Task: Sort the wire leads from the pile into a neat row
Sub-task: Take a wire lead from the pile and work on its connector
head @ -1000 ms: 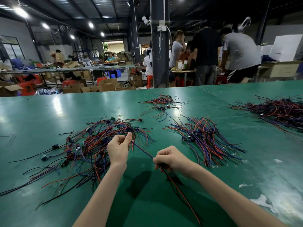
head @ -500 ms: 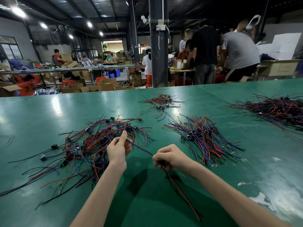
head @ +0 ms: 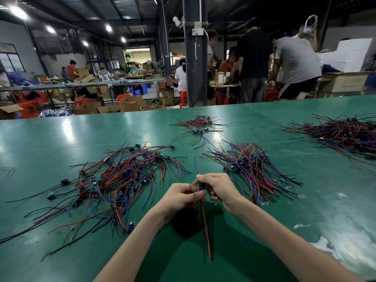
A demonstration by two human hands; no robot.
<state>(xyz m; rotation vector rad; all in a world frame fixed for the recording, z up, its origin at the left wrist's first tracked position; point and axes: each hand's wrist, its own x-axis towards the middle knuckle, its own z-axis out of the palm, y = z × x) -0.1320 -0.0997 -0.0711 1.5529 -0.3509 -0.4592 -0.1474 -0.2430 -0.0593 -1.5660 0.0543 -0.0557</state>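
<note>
A tangled pile of red, blue and black wire leads (head: 120, 180) with small circuit boards lies on the green table (head: 50, 139), left of my hands. To the right a neater row of leads (head: 250, 165) fans out. One wire lead (head: 205, 226) is held upright between both hands, its red and black wires hanging toward me and blue and red wires rising away. My left hand (head: 181, 197) pinches it at its small blue part. My right hand (head: 218, 187) grips the same lead from the right, fingers curled.
A small pile of leads (head: 199, 127) lies further back in the middle, and a large dark pile (head: 345, 133) sits at the far right. Beyond the table's far edge stand a pillar (head: 195, 58), several people, cardboard boxes and other tables.
My hands have come together; the left moved right from the pile to meet the right. The lead, stretched slantwise between them before, now hangs upright at the table's middle.
</note>
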